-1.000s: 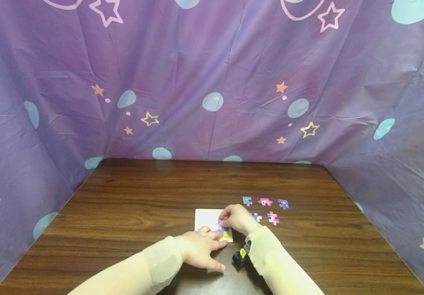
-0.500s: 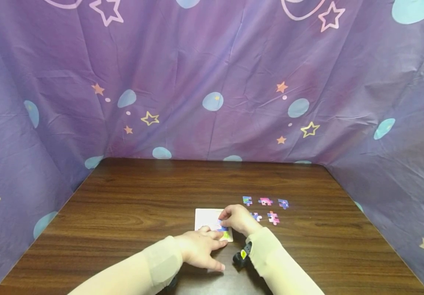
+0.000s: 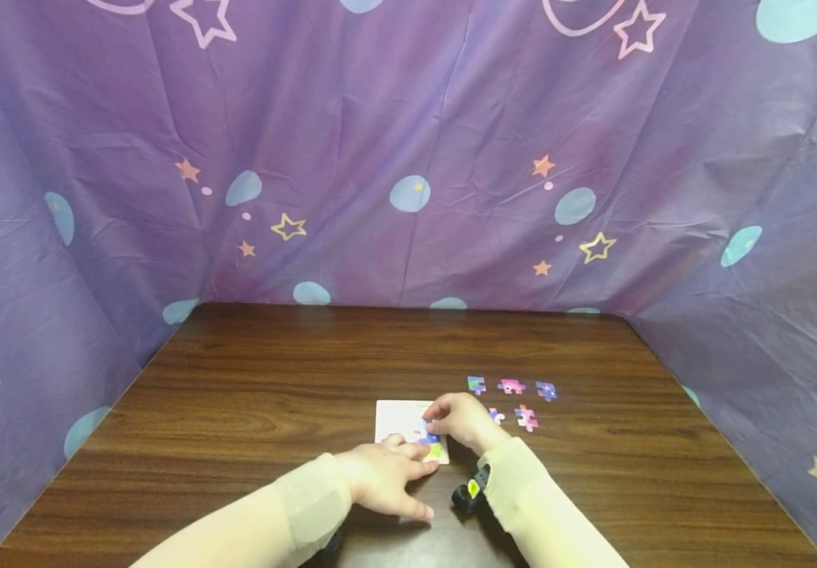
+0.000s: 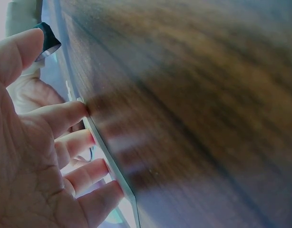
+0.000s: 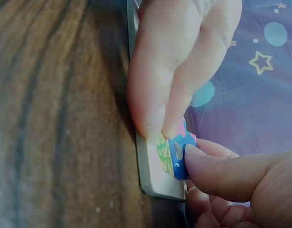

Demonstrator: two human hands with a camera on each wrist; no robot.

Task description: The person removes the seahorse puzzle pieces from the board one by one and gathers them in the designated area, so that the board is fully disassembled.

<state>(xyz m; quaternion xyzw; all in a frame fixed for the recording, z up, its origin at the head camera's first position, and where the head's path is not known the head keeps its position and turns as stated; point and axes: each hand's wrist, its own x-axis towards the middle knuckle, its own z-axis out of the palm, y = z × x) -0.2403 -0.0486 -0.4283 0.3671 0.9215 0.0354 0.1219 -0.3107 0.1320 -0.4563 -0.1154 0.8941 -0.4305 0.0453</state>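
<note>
A white puzzle board (image 3: 392,416) lies near the middle of the wooden table. My left hand (image 3: 387,477) presses on its near side with straight, spread fingers. At the board's right side, my right hand (image 3: 466,422) pinches a blue puzzle piece (image 5: 180,164) between thumb and fingers; the fingers behind it are partly hidden. This piece sits against a yellow-green piece (image 5: 164,156) in the board's near right corner. In the left wrist view, fingertips (image 4: 116,191) of the left hand rest along the board's edge (image 4: 118,170).
Several loose puzzle pieces lie right of the board: a blue-green one (image 3: 476,385), a pink one (image 3: 511,386), a blue one (image 3: 546,390) and a pink-white one (image 3: 526,418). Another piece (image 3: 496,416) is partly covered by the right hand. A patterned purple cloth (image 3: 408,237) hangs behind.
My right hand has shifted slightly right, covering more of the loose piece beside it, with the blue piece still pinched at the board. The left hand stays in place.
</note>
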